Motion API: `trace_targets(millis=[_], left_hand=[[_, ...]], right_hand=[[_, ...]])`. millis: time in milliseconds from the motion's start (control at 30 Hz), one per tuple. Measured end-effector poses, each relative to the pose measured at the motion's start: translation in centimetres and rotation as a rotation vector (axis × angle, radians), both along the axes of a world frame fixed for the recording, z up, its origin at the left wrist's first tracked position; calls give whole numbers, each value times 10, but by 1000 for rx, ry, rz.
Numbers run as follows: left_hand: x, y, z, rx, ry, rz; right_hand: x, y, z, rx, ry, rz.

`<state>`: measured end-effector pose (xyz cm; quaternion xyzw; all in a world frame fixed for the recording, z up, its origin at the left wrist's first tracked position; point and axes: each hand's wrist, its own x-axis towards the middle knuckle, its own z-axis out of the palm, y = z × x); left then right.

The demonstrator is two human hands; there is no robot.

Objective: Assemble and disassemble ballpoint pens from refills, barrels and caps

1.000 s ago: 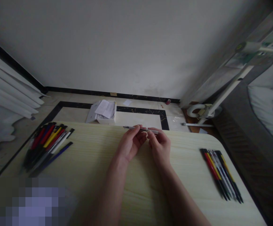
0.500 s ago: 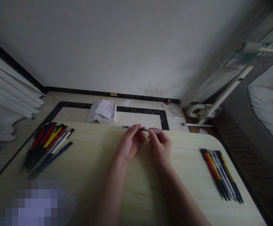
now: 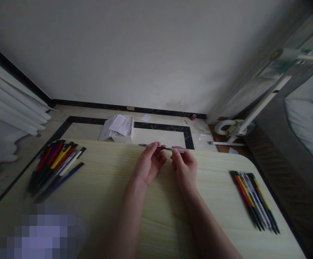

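Both my hands hold one slim clear pen [image 3: 165, 148] level above the far edge of a pale wooden table [image 3: 156, 216]. My left hand [image 3: 148, 163] pinches its left part with the fingers curled. My right hand [image 3: 184, 165] pinches its right end. A short gap of bare pen shows between the two hands. The pen's tip sticks out to the left of my left hand.
A heap of several red, yellow, blue and black pens [image 3: 52, 165] lies at the table's left. A neat row of several pens [image 3: 254, 201] lies at the right. A white box with papers [image 3: 117, 127] sits on the tiled floor beyond. A white stand [image 3: 234, 127] is at the right.
My hands have drawn slightly apart along the pen, and the pen has slid a little to the left. The pen piles have not moved.
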<state>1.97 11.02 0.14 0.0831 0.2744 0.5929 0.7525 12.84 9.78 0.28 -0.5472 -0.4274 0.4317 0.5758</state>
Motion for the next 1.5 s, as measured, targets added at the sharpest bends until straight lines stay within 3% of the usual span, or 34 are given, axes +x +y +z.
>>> trace_targets(millis=[1500], left_hand=[[0,0,0,-18,-9,17]], right_hand=[[-2,0,0,18,49,-10]])
